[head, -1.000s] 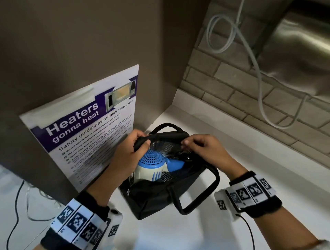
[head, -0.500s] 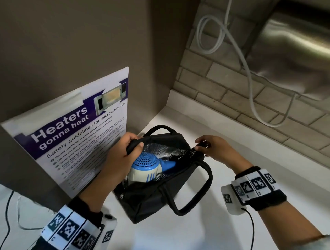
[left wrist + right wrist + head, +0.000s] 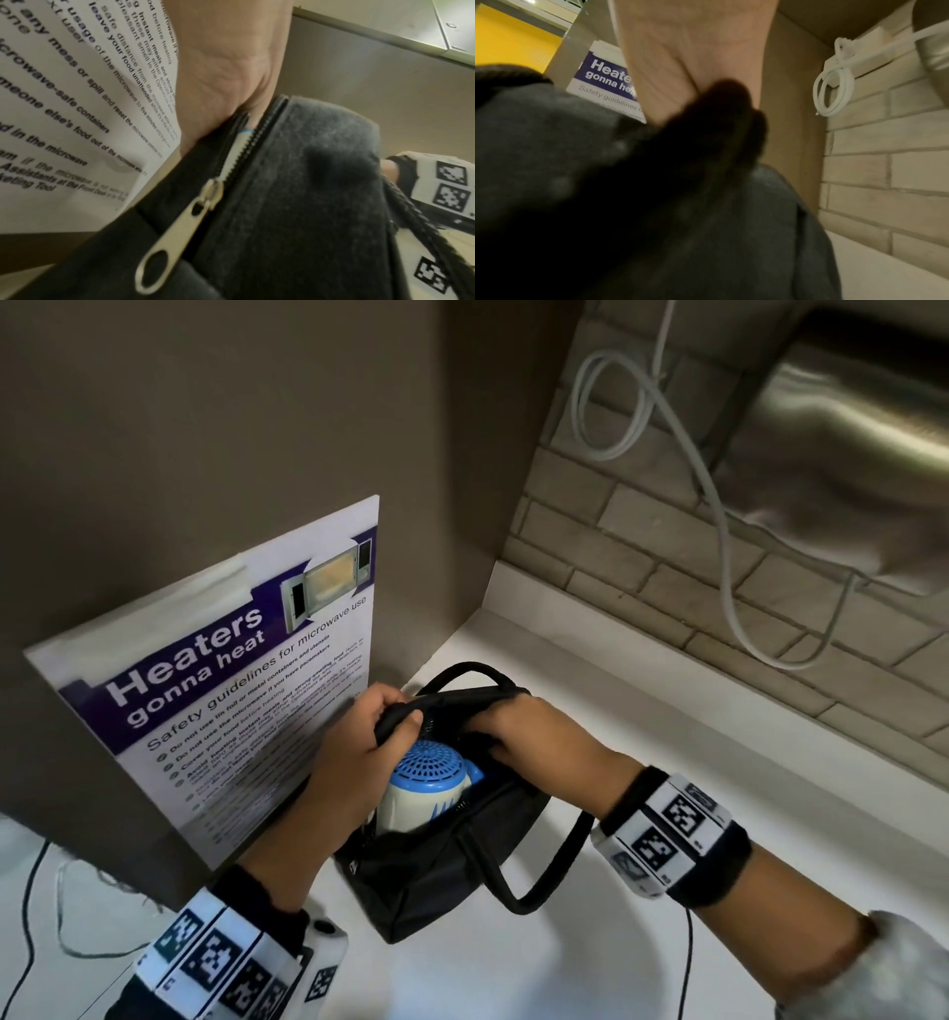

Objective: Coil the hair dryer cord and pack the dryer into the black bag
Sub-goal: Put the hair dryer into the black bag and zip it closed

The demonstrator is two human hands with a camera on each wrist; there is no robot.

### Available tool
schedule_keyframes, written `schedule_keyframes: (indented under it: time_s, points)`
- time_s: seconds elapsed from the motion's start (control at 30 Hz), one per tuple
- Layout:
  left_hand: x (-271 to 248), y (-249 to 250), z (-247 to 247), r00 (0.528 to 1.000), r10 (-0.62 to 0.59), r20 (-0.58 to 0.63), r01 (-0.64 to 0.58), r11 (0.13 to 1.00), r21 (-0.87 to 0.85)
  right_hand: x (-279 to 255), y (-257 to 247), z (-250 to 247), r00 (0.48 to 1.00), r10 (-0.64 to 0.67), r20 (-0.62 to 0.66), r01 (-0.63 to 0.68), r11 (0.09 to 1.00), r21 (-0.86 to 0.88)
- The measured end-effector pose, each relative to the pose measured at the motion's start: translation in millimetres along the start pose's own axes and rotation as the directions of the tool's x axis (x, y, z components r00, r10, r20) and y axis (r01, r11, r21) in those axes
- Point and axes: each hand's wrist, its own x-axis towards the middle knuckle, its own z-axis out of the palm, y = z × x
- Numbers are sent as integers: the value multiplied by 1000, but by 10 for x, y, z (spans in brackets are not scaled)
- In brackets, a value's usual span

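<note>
the hair dryer (image 3: 429,788) is sitting in the black bag (image 3: 441,875), grille end pointing up; left hand (image 3: 354,752) and right hand (image 3: 524,731) are gripping its rim, fingers curled.

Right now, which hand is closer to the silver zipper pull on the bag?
Left. The left hand grips the bag rim just above the zipper pull; the right hand is at the far end.

White countertop (image 3: 667,726) in a corner; brown side panel (image 3: 231,428) on the left with a taped-up purple-and-white "Heaters gonna heat" microwave safety poster (image 3: 231,690). Beige brick-tile back wall (image 3: 667,567) with a looped white cable (image 3: 616,403) hanging on it, beside a brushed-steel fixture (image 3: 847,454) at upper right. Yellow wall (image 3: 508,40) shows behind the panel in the right wrist view; lighting dim.
</note>
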Motion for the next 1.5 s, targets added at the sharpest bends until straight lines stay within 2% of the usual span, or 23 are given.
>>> schedule_keyframes:
  time_s: [0.07,0.17,0.23,0.3,0.4,0.47,0.5,0.53,0.6,0.67,0.8,0.93,1.03,1.13,1.2,1.27,1.3,1.37,1.43,1.5]
  points:
    - [-8,9,-9,1000,2,10,-2,1000,-2,120,10,56,997,12,77,-14,999,32]
    - [-8,14,-10,1000,4,15,-4,1000,3,213,24,125,971,80,224,-107,988,111]
    - [-14,14,-10,1000,9,16,-9,1000,14,224,42,118,963,102,248,-135,984,120]
    - [-13,3,-15,1000,11,13,-11,1000,10,180,71,43,967,127,221,-164,974,158]
    - [0,-15,-19,1000,-1,11,1,1000,1,11,124,-114,967,255,4,-244,921,302]
    - [6,-16,-14,1000,-7,16,8,1000,-10,-103,172,-161,910,378,-169,-320,902,290]
    - [7,-20,-9,1000,-12,16,12,1000,-18,-147,203,-168,885,417,-207,-368,899,237]
    - [8,-26,-6,1000,-16,16,17,999,-29,-166,246,-149,876,438,-202,-408,896,172]
    - [10,-45,-4,1000,-25,19,26,998,-65,-163,316,-96,883,463,-73,-461,886,48]
    - [14,-56,-11,999,-32,29,34,996,-81,-97,390,3,893,450,26,-449,893,-40]
    - [26,-40,-38,998,-47,31,49,996,-77,17,485,149,938,347,5,-344,931,-121]
    - [26,-3,-54,997,-65,42,68,996,-63,-49,482,68,958,246,-147,-250,968,-9]
    - [2,38,-48,996,-74,42,75,997,-10,-148,418,-28,939,133,-316,-151,988,-32]
    - [-41,80,-27,998,30,63,-31,999,23,-195,317,-100,904,116,-411,-132,991,-11]
    - [-34,119,-28,974,211,78,-222,958,183,-186,258,-128,882,163,-443,-144,987,77]
    - [7,176,-18,918,373,132,-393,824,408,-168,199,-140,873,201,-445,-166,979,117]
    - [36,214,-4,897,411,161,-435,758,487,-160,169,-143,872,210,-442,-186,978,97]
    - [88,291,46,893,407,194,-437,676,594,-136,110,-170,873,269,-407,-280,959,35]
    - [139,334,120,904,372,211,-412,622,666,-125,51,-221,881,401,-252,-412,911,10]
    - [186,371,186,907,350,233,-405,578,708,-134,14,-266,896,430,-112,-433,901,-5]
